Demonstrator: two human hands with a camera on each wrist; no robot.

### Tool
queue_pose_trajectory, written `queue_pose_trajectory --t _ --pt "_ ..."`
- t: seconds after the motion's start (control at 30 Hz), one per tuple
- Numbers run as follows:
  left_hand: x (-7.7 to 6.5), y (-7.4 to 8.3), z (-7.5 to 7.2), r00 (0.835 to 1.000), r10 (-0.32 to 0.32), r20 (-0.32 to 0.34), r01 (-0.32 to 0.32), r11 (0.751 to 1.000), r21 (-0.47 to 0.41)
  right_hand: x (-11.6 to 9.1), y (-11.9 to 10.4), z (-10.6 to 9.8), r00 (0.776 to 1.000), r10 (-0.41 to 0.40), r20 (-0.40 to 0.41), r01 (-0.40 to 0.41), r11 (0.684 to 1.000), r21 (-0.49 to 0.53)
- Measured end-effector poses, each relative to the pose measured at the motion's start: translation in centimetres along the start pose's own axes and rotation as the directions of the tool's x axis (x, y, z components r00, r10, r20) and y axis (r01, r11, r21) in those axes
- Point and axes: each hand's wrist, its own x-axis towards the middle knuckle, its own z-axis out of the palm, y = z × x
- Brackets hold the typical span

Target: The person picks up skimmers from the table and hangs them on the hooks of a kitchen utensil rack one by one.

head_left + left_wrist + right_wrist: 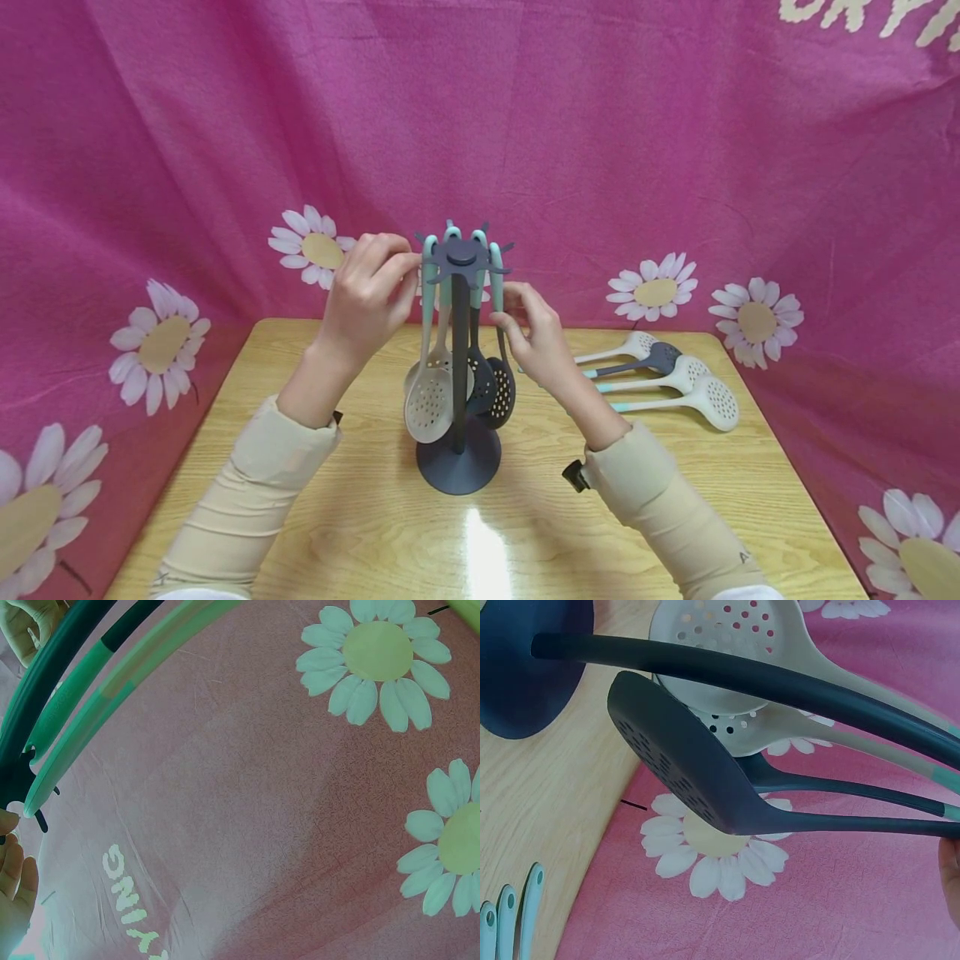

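Note:
A dark utensil stand (459, 467) with a round base, a post and a hooked top stands upright on the table. From its hooks hang two pale skimmers (429, 407) on the left and two dark skimmers (501, 396) on the right, all with mint-green handles. My left hand (371, 287) is at the left of the stand's top, its fingertips pinching a hook (37, 821). On the other side, my right hand (536, 333) pinches the handle of the outer dark skimmer, thumb in front. The right wrist view shows this skimmer's perforated head (682, 761) tilted sideways, and the fingers only partly.
Several more skimmers (708, 400), pale and dark, lie on the wooden table (360, 533) at the right, handles toward the stand. A pink cloth (570, 150) with daisies hangs behind the table and along its sides.

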Motion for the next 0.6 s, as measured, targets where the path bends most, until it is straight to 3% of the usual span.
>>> queue_pose_trajectory --t 0.17,0.4,0.6 --pt "-0.1 0.0 0.1 1.0 -0.002 -0.004 0.002 1.0 0.002 0.0 -0.2 0.0 1.0 0.013 -0.002 -0.013 1.0 0.012" --pt "-0.1 -0.1 0.3 1.0 -0.003 -0.018 0.003 1.0 -0.005 0.4 -3.4 -0.8 1.0 -0.011 0.008 0.011 1.0 -0.013" --pt "-0.1 -0.2 0.3 1.0 -0.003 -0.03 0.003 1.0 -0.013 0.4 -2.8 -1.3 1.0 -0.02 0.013 0.02 1.0 -0.002"
